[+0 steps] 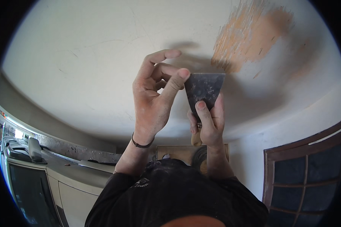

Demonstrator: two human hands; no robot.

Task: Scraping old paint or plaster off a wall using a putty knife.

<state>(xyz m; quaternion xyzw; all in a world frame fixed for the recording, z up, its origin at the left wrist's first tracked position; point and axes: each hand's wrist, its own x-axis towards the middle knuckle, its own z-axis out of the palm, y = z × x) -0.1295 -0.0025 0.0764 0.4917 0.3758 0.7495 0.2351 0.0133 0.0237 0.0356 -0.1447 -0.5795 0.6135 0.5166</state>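
At the far left stands a white appliance (45,178) below the wall, well apart from the work. The left hand (152,102) is raised against the pale wall (83,64); its grip is loose, the fingers half curled, with only the thumb tip pressing the left corner of the scraper blade (204,89). The right hand (209,125) is clenched around the scraper's handle, forefinger laid up the blade's back. The blade's top edge lies at the wall just below the scraped orange patch (250,34). I judge the risks thus: the thumb sits at a thin metal corner, so a slip could nick it; too steep an angle could gouge the plaster. At the right, a dark-framed window (307,178) stands clear of the work.
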